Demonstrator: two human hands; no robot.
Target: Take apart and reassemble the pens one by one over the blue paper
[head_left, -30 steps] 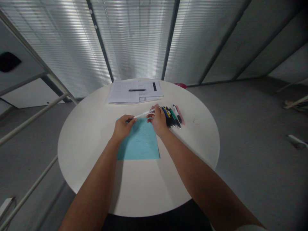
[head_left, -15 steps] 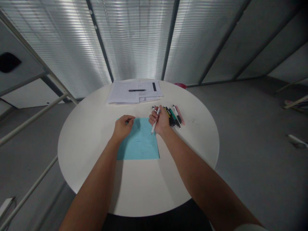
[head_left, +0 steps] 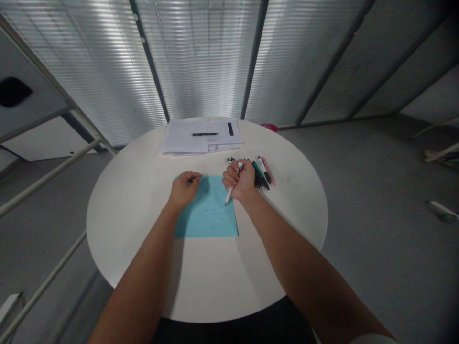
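Note:
My right hand (head_left: 241, 181) is closed in a fist round a white pen (head_left: 230, 194), tip pointing down at the right edge of a light blue sheet of paper (head_left: 210, 212). My left hand (head_left: 183, 189) rests closed on the sheet's top left corner, pinching a small dark piece that looks like a pen cap (head_left: 191, 179). A row of several coloured pens (head_left: 261, 173) lies just right of my right hand.
Everything lies on a round white table (head_left: 136, 200). At its far edge is a stack of printed papers (head_left: 199, 136) with a black pen (head_left: 204, 134) on top. Metal railings run along the left, glass walls with blinds stand behind.
The white pen was held between both hands a second ago; my right hand has taken it alone, turned it tip-down in a fist and lowered it toward the blue sheet. The left hand kept the dark piece.

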